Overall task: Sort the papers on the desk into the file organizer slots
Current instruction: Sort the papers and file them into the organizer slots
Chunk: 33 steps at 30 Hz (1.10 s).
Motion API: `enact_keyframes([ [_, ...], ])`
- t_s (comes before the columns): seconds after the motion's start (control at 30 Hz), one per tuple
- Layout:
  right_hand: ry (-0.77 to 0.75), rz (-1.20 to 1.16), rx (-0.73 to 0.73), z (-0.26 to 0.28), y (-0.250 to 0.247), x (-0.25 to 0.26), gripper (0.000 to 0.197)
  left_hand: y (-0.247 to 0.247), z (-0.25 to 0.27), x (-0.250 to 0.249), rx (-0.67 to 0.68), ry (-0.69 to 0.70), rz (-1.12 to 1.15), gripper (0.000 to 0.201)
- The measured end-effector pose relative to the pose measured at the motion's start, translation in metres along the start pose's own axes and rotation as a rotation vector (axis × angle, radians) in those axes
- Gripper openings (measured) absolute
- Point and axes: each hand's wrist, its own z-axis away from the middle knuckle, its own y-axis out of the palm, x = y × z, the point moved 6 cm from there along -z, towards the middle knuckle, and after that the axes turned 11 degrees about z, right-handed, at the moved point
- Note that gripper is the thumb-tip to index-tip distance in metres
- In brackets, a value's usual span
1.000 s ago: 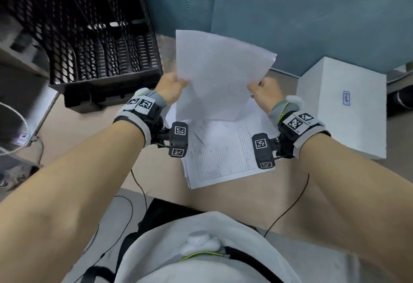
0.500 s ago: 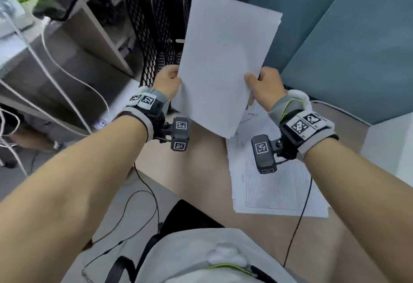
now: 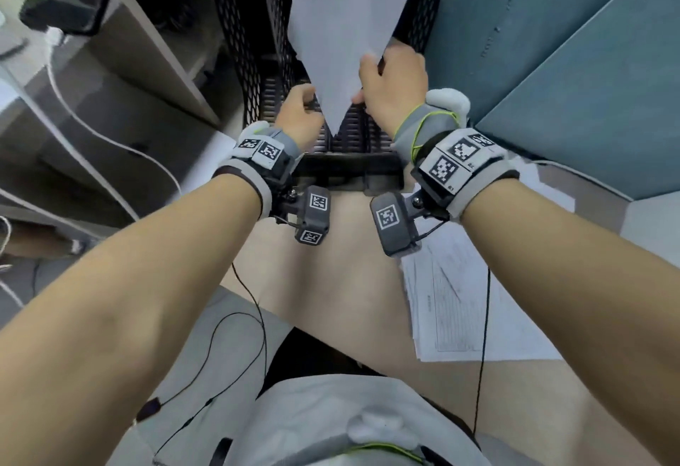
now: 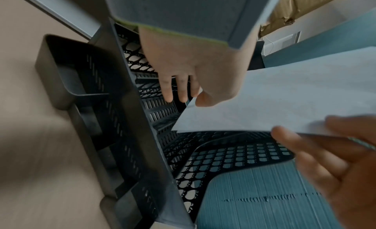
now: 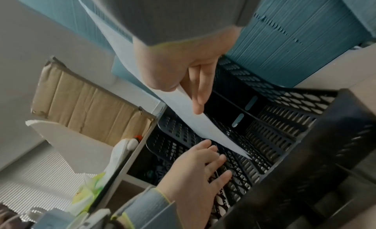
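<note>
A blank white sheet (image 3: 349, 24) (image 4: 284, 100) stands tilted above the black mesh file organizer (image 3: 250, 61) (image 5: 284, 119), its lower corner pointing down between the dividers. My right hand (image 3: 390, 86) (image 5: 183, 63) pinches the sheet's (image 5: 183, 107) lower right edge between thumb and fingers. My left hand (image 3: 300, 116) (image 5: 195, 173) is beside that corner with its fingers spread over the organizer's slotted floor, gripping nothing. In the left wrist view its thumb (image 4: 205, 100) lies at the sheet's edge. A stack of printed papers (image 3: 471, 311) lies on the desk at the right.
The tan desk (image 3: 331, 263) runs beneath my forearms. A shelf unit (image 3: 147, 61) with white cables (image 3: 92, 127) stands left of the organizer. A teal partition (image 3: 552, 61) rises behind and right. A cardboard box (image 5: 81, 95) sits high beyond the shelf.
Both hands carried the sheet left and forward from above the stack to over the organizer. The left hand has let go of the sheet and spread its fingers.
</note>
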Motion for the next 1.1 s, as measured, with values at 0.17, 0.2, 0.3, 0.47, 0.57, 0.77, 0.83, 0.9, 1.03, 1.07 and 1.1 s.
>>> enact_keyframes([
  [0.17, -0.102, 0.035, 0.314, 0.005, 0.063, 0.010, 0.044, -0.013, 0.006, 0.021, -0.049, -0.002, -0.024, 0.036],
  [0.2, -0.118, 0.041, 0.380, 0.012, 0.072, 0.006, 0.046, -0.017, 0.010, 0.027, -0.093, -0.010, -0.059, 0.029],
  [0.3, -0.099, 0.038, 0.446, 0.030, 0.080, -0.012, 0.045, -0.027, 0.028, 0.042, -0.202, -0.068, -0.239, 0.014],
  [0.47, -0.098, -0.019, 0.309, 0.052, 0.048, -0.049, 0.041, 0.002, 0.046, 0.038, -0.187, -0.034, -0.302, 0.014],
  [0.57, -0.111, -0.024, 0.164, 0.067, 0.010, -0.078, 0.035, 0.048, 0.060, 0.010, -0.091, 0.102, -0.310, 0.012],
  [0.77, -0.034, 0.166, 0.122, 0.102, -0.033, -0.152, 0.035, 0.134, 0.083, -0.026, 0.134, 0.382, -0.375, 0.018],
  [0.83, 0.062, 0.230, 0.181, 0.120, -0.041, -0.200, 0.036, 0.163, 0.092, -0.025, 0.235, 0.427, -0.441, 0.020],
  [0.9, 0.174, 0.291, 0.292, 0.144, -0.046, -0.253, 0.037, 0.189, 0.096, -0.012, 0.317, 0.388, -0.467, 0.023],
  [1.03, 0.349, 0.370, 0.594, 0.191, -0.043, -0.327, 0.044, 0.220, 0.094, 0.026, 0.463, 0.214, -0.479, 0.030],
  [1.07, 0.375, 0.375, 0.649, 0.202, -0.042, -0.340, 0.046, 0.229, 0.093, 0.039, 0.511, 0.142, -0.505, 0.032],
  [1.1, 0.393, 0.373, 0.704, 0.211, -0.040, -0.353, 0.048, 0.237, 0.093, 0.050, 0.559, 0.063, -0.542, 0.035],
])
